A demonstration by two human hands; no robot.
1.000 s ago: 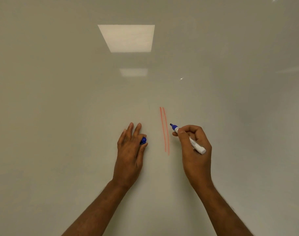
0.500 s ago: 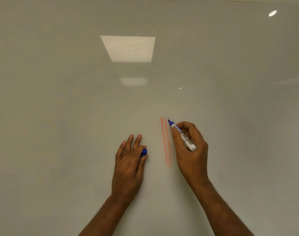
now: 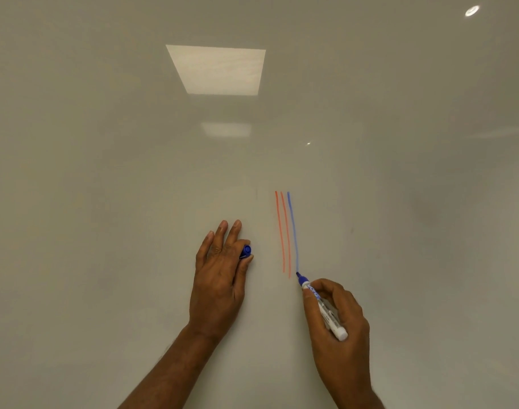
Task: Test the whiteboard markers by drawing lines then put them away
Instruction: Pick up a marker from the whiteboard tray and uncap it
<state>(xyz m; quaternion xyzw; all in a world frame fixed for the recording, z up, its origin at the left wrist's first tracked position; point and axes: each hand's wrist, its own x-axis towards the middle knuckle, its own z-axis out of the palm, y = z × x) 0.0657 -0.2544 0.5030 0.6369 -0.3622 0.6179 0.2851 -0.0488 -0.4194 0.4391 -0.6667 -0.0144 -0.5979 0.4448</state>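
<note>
Head view: looking onto a glossy whiteboard (image 3: 104,202).
Right hand (image 3: 341,329): fingers wrapped round the blue marker (image 3: 326,315), tip right at the bottom end of a blue line (image 3: 292,228).
Left hand (image 3: 220,278): lies on the board, thumb and forefinger pinching the blue cap (image 3: 246,250), other fingers straight.
Red lines (image 3: 280,231): two, just left of the blue one.

bright square ceiling-light reflection (image 3: 215,69), fainter smaller reflection (image 3: 225,129) below it, small round glare spot (image 3: 471,10) top right
</note>
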